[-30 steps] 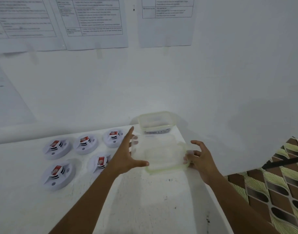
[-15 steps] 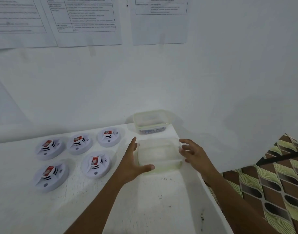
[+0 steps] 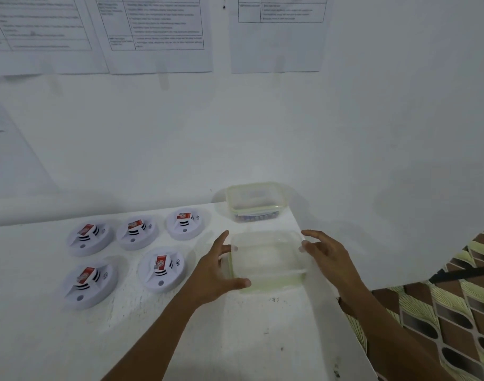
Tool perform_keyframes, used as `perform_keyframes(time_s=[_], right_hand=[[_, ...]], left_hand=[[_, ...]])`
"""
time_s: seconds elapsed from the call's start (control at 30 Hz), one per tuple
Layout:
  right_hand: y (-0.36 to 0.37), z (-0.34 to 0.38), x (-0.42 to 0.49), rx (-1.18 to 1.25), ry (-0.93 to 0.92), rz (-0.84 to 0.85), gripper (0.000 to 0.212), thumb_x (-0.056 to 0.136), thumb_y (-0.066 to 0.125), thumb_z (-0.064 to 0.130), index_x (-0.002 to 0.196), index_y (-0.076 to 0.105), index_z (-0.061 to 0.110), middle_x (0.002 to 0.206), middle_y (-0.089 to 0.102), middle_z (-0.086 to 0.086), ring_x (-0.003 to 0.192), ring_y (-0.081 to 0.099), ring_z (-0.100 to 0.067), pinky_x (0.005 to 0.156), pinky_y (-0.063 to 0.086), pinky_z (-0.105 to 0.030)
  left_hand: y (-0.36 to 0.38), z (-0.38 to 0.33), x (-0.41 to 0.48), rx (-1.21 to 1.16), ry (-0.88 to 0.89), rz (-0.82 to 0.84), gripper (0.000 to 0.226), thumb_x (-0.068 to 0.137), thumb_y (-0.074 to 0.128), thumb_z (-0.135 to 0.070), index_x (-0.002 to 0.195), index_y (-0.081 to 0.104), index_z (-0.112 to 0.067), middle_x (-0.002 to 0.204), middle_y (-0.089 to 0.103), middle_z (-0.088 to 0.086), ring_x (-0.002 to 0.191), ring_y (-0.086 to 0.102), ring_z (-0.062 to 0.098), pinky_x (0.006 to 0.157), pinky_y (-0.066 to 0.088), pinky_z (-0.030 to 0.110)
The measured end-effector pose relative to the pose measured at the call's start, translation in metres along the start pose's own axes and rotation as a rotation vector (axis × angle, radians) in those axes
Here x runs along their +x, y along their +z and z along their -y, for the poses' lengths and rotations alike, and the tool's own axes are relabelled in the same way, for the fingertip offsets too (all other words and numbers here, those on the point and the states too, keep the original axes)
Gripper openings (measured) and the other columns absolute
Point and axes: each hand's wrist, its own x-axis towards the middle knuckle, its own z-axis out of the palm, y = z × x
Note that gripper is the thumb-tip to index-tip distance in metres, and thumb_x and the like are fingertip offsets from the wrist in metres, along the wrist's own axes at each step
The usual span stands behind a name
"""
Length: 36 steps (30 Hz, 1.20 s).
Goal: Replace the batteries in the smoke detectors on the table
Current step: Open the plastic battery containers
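Several white round smoke detectors (image 3: 162,269) lie on the left half of the white table (image 3: 235,339), each with a red-labelled battery showing in its open back. An empty clear plastic container (image 3: 266,259) rests on the table near the right edge. My left hand (image 3: 216,273) grips its left side, thumb hooked round the front corner. Fingertips of my right hand (image 3: 327,254) press against its right wall. Behind it stands a second clear container (image 3: 256,202) with its lid on and batteries inside.
The white wall runs right behind the table, with printed sheets (image 3: 155,34) taped high on it. The table's right edge falls off just past my right hand, over a patterned brown and green floor (image 3: 455,312).
The empty container has come down from a raised, tilted position onto the table. Both hands came down with it and stayed at its sides.
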Motion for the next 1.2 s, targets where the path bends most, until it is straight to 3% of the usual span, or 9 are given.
perform_keyframes(time_s=[0.13, 0.3, 0.43, 0.53, 0.67, 0.8, 0.93, 1.13, 1.2], right_hand=[[-0.006, 0.009, 0.021, 0.045, 0.008, -0.015, 0.026, 0.092, 0.063, 0.041, 0.118, 0.063, 0.042, 0.097, 0.071, 0.01, 0.103, 0.061, -0.004, 0.09, 0.042, -0.027], [0.0, 0.029, 0.068, 0.048, 0.003, 0.019, 0.026, 0.093, 0.063, 0.035, 0.118, 0.062, 0.035, 0.101, 0.069, 0.005, 0.1, 0.062, -0.008, 0.077, 0.045, -0.021], [0.016, 0.041, 0.112, 0.065, 0.024, 0.018, 0.027, 0.091, 0.065, 0.034, 0.117, 0.061, 0.031, 0.11, 0.065, 0.002, 0.101, 0.062, -0.015, 0.088, 0.05, -0.033], [0.024, 0.046, 0.139, 0.085, 0.072, 0.026, 0.029, 0.092, 0.064, 0.032, 0.12, 0.06, 0.028, 0.11, 0.065, -0.003, 0.101, 0.062, -0.02, 0.096, 0.051, -0.04], [0.033, 0.049, 0.158, 0.095, 0.096, 0.045, 0.026, 0.091, 0.065, 0.028, 0.117, 0.061, 0.028, 0.109, 0.066, -0.008, 0.099, 0.065, -0.024, 0.087, 0.056, -0.039], [0.031, 0.045, 0.161, 0.023, 0.063, 0.034, 0.017, 0.09, 0.065, 0.029, 0.103, 0.06, 0.037, 0.092, 0.066, -0.009, 0.085, 0.062, -0.022, 0.076, 0.055, -0.037], [0.029, 0.043, 0.156, 0.114, 0.087, 0.17, 0.01, 0.095, 0.061, 0.023, 0.101, 0.059, 0.031, 0.089, 0.06, -0.014, 0.081, 0.056, -0.023, 0.067, 0.051, -0.033], [0.029, 0.041, 0.157, 0.222, 0.131, 0.237, 0.008, 0.099, 0.055, 0.019, 0.106, 0.055, 0.023, 0.111, 0.06, -0.01, 0.086, 0.057, -0.026, 0.066, 0.046, -0.037], [0.029, 0.042, 0.159, 0.205, 0.121, 0.214, 0.009, 0.098, 0.057, 0.018, 0.103, 0.053, 0.024, 0.105, 0.058, -0.009, 0.085, 0.055, -0.026, 0.065, 0.047, -0.038]], left_hand=[[-0.012, 0.0, 0.006, 0.034, 0.065, 0.036, 0.137, 0.04, 0.084, -0.069, 0.15, 0.008, -0.042, 0.146, 0.034, -0.016, 0.133, 0.036, 0.007, 0.109, 0.031, 0.028], [-0.033, -0.017, 0.052, 0.052, 0.087, -0.129, 0.122, 0.054, 0.067, -0.082, 0.152, 0.013, -0.032, 0.153, 0.029, -0.011, 0.136, 0.034, 0.007, 0.111, 0.033, 0.032], [-0.038, -0.031, 0.105, -0.012, 0.037, -0.167, 0.105, 0.07, 0.073, -0.058, 0.152, 0.016, -0.025, 0.155, 0.028, -0.003, 0.137, 0.035, 0.016, 0.112, 0.035, 0.039], [-0.034, -0.034, 0.138, -0.169, -0.12, -0.243, 0.075, 0.086, 0.067, -0.043, 0.147, 0.029, -0.024, 0.145, 0.043, 0.005, 0.123, 0.05, 0.021, 0.104, 0.044, 0.039], [-0.031, -0.032, 0.153, -0.267, -0.171, -0.319, 0.051, 0.09, 0.067, -0.017, 0.135, 0.045, -0.027, 0.126, 0.057, 0.012, 0.105, 0.058, 0.025, 0.09, 0.052, 0.038], [-0.036, -0.031, 0.151, -0.446, -0.156, -0.174, 0.064, 0.086, 0.065, 0.004, 0.129, 0.043, -0.038, 0.123, 0.055, 0.023, 0.106, 0.059, 0.034, 0.092, 0.052, 0.05], [-0.04, -0.028, 0.148, -0.623, -0.193, -0.083, 0.067, 0.087, 0.06, 0.009, 0.134, 0.041, -0.036, 0.128, 0.049, 0.026, 0.1, 0.056, 0.03, 0.094, 0.049, 0.047], [-0.042, -0.028, 0.156, -0.372, -0.164, -0.204, 0.069, 0.085, 0.068, -0.002, 0.135, 0.039, -0.04, 0.133, 0.043, 0.009, 0.115, 0.05, 0.028, 0.1, 0.048, 0.047], [-0.041, -0.028, 0.156, -0.299, -0.113, -0.17, 0.071, 0.087, 0.066, -0.004, 0.141, 0.035, -0.037, 0.14, 0.04, 0.0, 0.125, 0.042, 0.023, 0.103, 0.044, 0.042]])
